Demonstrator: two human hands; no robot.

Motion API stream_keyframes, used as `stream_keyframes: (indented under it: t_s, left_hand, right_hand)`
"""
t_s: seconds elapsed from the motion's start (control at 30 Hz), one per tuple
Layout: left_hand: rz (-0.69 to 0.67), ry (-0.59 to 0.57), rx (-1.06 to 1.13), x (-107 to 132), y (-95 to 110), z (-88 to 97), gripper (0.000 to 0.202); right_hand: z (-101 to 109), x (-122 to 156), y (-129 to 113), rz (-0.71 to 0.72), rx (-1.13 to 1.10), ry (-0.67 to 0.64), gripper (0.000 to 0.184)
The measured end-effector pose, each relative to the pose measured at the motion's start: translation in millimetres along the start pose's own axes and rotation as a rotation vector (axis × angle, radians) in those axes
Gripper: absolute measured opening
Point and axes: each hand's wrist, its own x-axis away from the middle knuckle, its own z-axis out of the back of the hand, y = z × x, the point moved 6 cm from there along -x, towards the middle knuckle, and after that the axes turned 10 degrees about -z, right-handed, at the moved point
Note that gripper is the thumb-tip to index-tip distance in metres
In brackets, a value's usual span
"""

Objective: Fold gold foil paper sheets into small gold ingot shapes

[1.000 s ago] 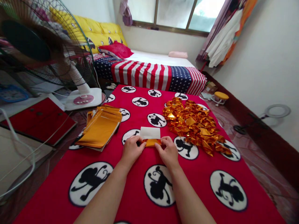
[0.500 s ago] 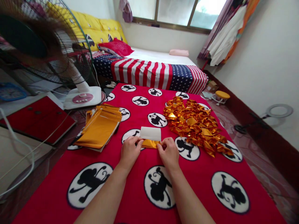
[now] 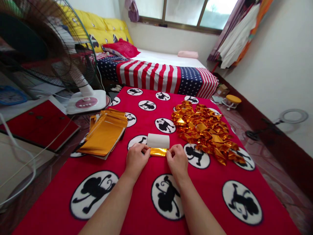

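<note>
Between my hands lies a sheet of gold foil paper (image 3: 158, 152), its near edge folded into a shiny gold band and its white back (image 3: 158, 140) curling up beyond. My left hand (image 3: 138, 157) pinches the left end of the band between thumb and fingers. At the right end, my right hand (image 3: 177, 158) pinches it the same way. To the left sits a stack of flat gold foil sheets (image 3: 104, 133). A heap of folded gold foil pieces (image 3: 206, 130) spreads to the right of my right hand.
Everything rests on a red cloth (image 3: 117, 202) with black monkey prints in white circles. An electric fan (image 3: 85, 101) stands at the left, its blades blurred. Farther back is a bed (image 3: 156, 76) with a striped cover. A yellow stool (image 3: 233, 99) stands on the floor at right.
The folded gold band catches more light and has tilted slightly. The white part behind it now curls more. Both hands stay almost in place, still pinching the ends.
</note>
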Motion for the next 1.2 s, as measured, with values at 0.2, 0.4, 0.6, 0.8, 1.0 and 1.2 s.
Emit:
stream_keyframes:
  t_s: [0.2, 0.4, 0.6, 0.8, 1.0, 1.2]
  left_hand:
    - [-0.005, 0.003, -0.048, 0.4, 2.9, 2.4, 0.008]
    - [0.027, -0.002, -0.088, 0.4, 4.1, 4.3, 0.010]
    - [0.038, -0.009, -0.119, 0.5, 6.0, 5.9, 0.011]
    - [0.043, -0.010, -0.132, 0.1, 5.7, 6.2, 0.011]
    - [0.061, -0.026, -0.132, -1.2, 6.4, 6.5, 0.011]
    - [0.075, -0.024, -0.131, -0.9, 6.2, 6.4, 0.007]
  right_hand:
    - [-0.5, -1.0, -1.1, -0.007, 0.028, 0.006, 0.016]
    - [0.5, -0.7, -2.1, -0.010, 0.044, 0.004, 0.017]
    - [1.0, -0.5, -2.7, -0.015, 0.043, 0.001, 0.016]
    - [1.2, -1.5, -2.9, -0.041, 0.037, -0.017, 0.020]
    - [0.9, -2.7, -3.4, -0.062, 0.083, -0.025, 0.019]
    - [0.6, -1.9, -4.0, -0.049, 0.099, -0.001, 0.017]
